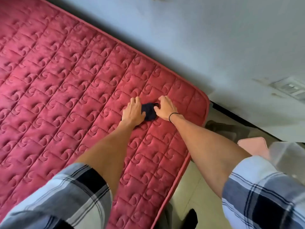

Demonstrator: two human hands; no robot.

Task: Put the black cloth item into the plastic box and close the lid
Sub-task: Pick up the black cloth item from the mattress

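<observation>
A small black cloth item lies bunched on the red quilted mattress, close to its far right corner. My left hand rests palm down on the cloth's left side and covers part of it. My right hand presses on its right side, with fingertips curled over the top edge of the cloth. A clear plastic box stands on the floor at the right, beyond the mattress edge, blurred and partly hidden by my right sleeve. A pink lid lies beside it.
A pale wall runs along the far side of the mattress. A light floor shows to the right of the mattress, with a dark shape near the bottom edge. Dark clutter sits by the mattress corner.
</observation>
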